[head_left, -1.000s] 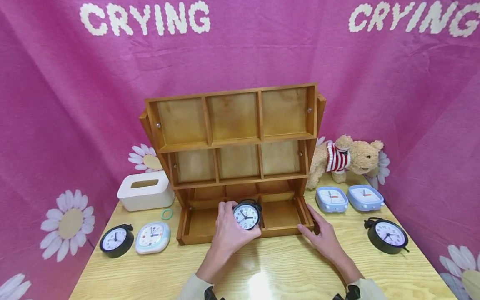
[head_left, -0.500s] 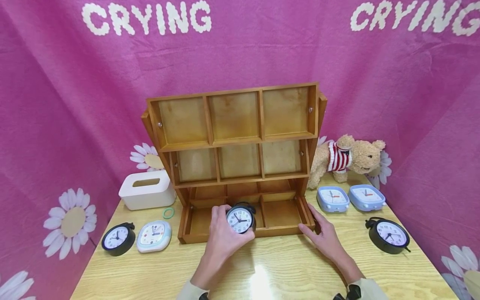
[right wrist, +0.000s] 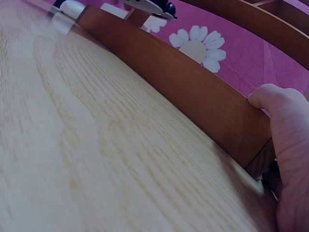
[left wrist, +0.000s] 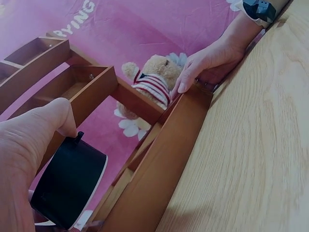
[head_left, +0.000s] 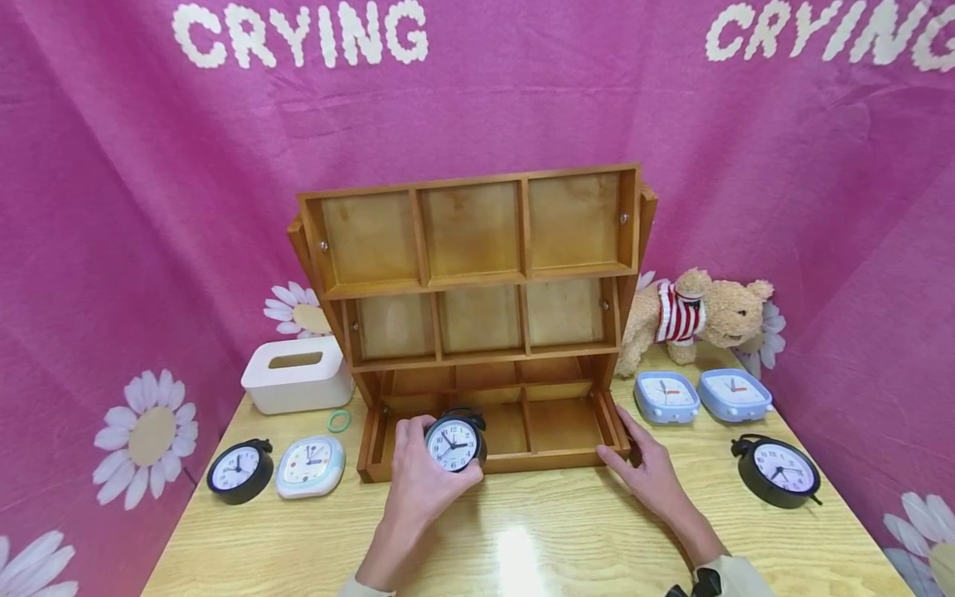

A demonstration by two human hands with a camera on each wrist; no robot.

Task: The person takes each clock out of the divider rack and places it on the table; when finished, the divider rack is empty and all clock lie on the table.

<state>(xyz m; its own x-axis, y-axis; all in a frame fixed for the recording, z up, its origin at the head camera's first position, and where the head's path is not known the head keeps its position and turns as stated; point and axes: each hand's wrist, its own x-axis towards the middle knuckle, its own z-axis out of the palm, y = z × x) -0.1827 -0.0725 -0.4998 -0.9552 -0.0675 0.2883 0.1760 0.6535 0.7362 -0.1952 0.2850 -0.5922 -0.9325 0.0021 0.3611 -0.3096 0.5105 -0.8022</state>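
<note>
My left hand (head_left: pixel 419 477) grips a black round alarm clock (head_left: pixel 453 445) with a white dial, thumb and fingers on opposite sides. The clock is tilted face-up over the front board of the bottom tray, at the left and middle compartments. In the left wrist view the clock's black casing (left wrist: pixel 70 181) shows beside my thumb. The brown wooden tiered shelf (head_left: pixel 522 461) has three columns of compartments. My right hand (head_left: pixel 651 466) holds its bottom right front corner, thumb at the front board and fingers along the side; in the right wrist view most fingers are hidden.
On the left are a white tissue box (head_left: pixel 297 385), a green ring (head_left: pixel 339 421), a black clock (head_left: pixel 240 473) and a pale blue-white clock (head_left: pixel 312 467). On the right are blue clocks (head_left: pixel 666 398), another black clock (head_left: pixel 778 471) and a teddy bear (head_left: pixel 694 315).
My left hand has moved left with the alarm clock, from the middle compartment toward the left one. The right hand stays at the shelf's corner. The head view has shifted slightly.
</note>
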